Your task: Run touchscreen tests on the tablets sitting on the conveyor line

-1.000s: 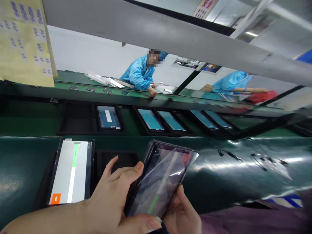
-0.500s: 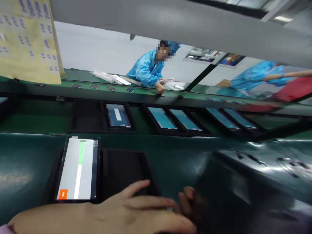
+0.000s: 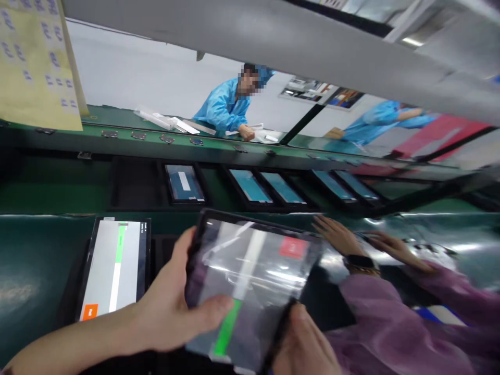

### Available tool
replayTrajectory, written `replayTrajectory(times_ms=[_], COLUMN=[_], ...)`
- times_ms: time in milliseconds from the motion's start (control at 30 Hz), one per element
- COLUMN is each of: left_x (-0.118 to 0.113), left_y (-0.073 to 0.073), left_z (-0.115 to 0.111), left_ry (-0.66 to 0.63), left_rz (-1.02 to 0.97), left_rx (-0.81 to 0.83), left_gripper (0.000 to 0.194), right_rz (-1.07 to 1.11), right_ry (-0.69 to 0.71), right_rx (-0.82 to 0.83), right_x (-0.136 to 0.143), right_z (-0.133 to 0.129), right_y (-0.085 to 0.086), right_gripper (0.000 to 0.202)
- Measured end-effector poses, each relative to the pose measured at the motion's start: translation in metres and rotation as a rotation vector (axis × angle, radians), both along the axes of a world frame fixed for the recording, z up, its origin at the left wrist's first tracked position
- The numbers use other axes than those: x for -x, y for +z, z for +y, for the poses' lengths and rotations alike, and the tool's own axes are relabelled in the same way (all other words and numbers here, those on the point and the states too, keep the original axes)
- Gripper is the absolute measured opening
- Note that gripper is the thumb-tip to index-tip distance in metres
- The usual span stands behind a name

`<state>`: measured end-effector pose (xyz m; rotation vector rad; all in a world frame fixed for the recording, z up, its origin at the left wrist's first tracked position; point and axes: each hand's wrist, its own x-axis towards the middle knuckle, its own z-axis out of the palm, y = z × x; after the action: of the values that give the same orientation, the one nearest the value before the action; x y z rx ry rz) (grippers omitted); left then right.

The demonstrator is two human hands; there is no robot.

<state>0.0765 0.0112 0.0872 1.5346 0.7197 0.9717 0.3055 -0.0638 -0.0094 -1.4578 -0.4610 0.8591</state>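
A tablet (image 3: 253, 281) is held up in front of me, tilted, its lit screen facing me with a green and white bar and a red square. My left hand (image 3: 175, 297) grips its left edge, thumb across the glass. At the lower right edge my right hand (image 3: 302, 341) pinches the frame; part of that hand is cut off by the bottom of the view. Left of my hands, a second lit tablet (image 3: 113, 265) with an orange square lies in a dark tray, partly covered by my left forearm.
Beside me on the right, a co-worker's purple sleeves (image 3: 390, 317) and hands (image 3: 339, 237) reach over the bench. Several tablets (image 3: 250, 186) lie in black trays along the back. Beyond, a person in blue (image 3: 222, 107) leans over a counter. Yellow sheets (image 3: 37, 67) hang upper left.
The dark, blurred panel at right is gone from there; a tablet is now up in both my hands, screen toward me. A co-worker's arms now show at right. The view has shifted slightly right.
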Motion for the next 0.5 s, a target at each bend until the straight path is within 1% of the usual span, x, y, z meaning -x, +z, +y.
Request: replayTrajectory(times_ms=[67,133,167,233,267,300,367,433,467,500], left_x=[-0.009,-0.014,-0.016,-0.017,-0.016,-0.014,-0.007,0.007,0.017,0.028], left_y=[-0.013,-0.024,-0.028,-0.031,-0.031,-0.03,-0.027,-0.025,-0.025,-0.026], left_z=[0.013,0.024,0.028,0.033,0.033,0.033,0.031,0.029,0.027,0.026], left_ry=[0.155,0.269,0.304,0.339,0.34,0.314,0.199,0.1,0.084,0.098], left_rz=[0.161,0.341,0.403,0.452,0.453,0.438,0.362,0.273,0.246,0.241], left_rx=[0.083,0.106,0.098,0.073,0.06,0.051,0.044,0.023,0.004,-0.015], left_gripper=[0.101,0.116,0.121,0.121,0.121,0.12,0.113,0.101,0.093,0.087], right_rz=[-0.123,-0.202,-0.221,-0.237,-0.236,-0.228,-0.179,-0.094,-0.04,0.014], right_ry=[-0.095,-0.105,-0.09,-0.069,-0.066,-0.073,-0.106,-0.153,-0.143,-0.106], right_rx=[0.023,0.039,0.037,0.015,0.0,-0.017,-0.046,-0.068,-0.07,-0.066], right_x=[0.02,0.033,0.037,0.043,0.044,0.044,0.039,0.027,0.019,0.01], right_z=[0.003,0.004,0.005,0.006,0.007,0.009,0.013,0.016,0.015,0.013], right_y=[-0.004,-0.009,-0.011,-0.011,-0.011,-0.009,-0.006,-0.003,-0.002,-0.001], right_gripper=[0.056,0.059,0.059,0.057,0.055,0.052,0.045,0.04,0.038,0.037])
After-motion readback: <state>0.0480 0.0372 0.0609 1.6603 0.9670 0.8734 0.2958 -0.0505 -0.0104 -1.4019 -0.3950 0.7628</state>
